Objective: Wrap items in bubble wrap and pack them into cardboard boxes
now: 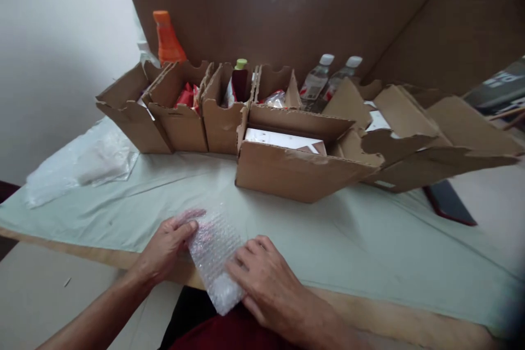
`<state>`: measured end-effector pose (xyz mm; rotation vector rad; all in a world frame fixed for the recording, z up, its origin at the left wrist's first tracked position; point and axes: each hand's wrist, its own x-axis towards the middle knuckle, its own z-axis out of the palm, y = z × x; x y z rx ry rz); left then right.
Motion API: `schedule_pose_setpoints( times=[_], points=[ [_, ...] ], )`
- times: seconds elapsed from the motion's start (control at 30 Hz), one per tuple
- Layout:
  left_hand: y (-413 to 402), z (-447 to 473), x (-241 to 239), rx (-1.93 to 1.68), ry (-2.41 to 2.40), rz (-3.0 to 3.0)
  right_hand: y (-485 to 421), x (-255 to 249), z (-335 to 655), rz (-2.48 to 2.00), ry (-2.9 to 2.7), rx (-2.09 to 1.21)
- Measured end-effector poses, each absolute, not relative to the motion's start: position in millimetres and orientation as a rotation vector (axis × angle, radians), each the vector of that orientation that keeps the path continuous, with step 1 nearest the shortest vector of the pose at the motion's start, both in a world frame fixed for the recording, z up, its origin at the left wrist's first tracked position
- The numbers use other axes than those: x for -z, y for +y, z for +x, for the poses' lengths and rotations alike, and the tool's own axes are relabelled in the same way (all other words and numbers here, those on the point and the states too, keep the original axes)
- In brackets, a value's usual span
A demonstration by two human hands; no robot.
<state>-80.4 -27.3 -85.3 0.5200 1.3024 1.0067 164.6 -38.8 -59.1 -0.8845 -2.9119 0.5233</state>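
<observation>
- Bubble wrap (215, 246) is in front of you, held over the near edge of the worktop (369, 306). Its top end is over the green cloth (402, 262), and its low end sticks out past the edge, above your dark red clothes (233, 334).
- Your left hand (166, 246) holds the top left part. The thumb is on top and the fingers are behind, clamped on the wrap. You can see some pink fingers through it.
- Your right hand (266, 279) touches the right side, down by the low end. Its fingers are bent and close together. You cannot tell how hard they pinch.
- The low end looks white and bunched up. You cannot tell if something is inside.
- A pile of clear plastic (88, 161) lies by the left end of the worktop.
- The front box (303, 175) stands near the middle, with a white box (283, 139) in it.
- A row of boxes (184, 126) stands behind, toward the far edge. Red packs (187, 97) sit in one.
- An orange bottle (169, 41) and two clear bottles (316, 79) stand at the back.
</observation>
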Motion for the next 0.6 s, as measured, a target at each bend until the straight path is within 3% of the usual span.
schedule_pose_setpoints(
  times=[0.23, 0.43, 0.6],
  points=[
    [-12.9, -63.4, 75.2, -1.059, 1.411, 0.513, -57.3, 78.5, 209.7, -0.972, -2.760, -0.650],
    [-1.9, -64.4, 77.8, -1.163, 1.514, 0.601, -58.0, 79.2, 232.7, -1.029, -2.679, -0.456],
    [27.0, -73.7, 79.8, -1.168, 1.578, 0.824, -66.3, 85.3, 227.5, -0.927, -2.630, -0.481]
  ],
)
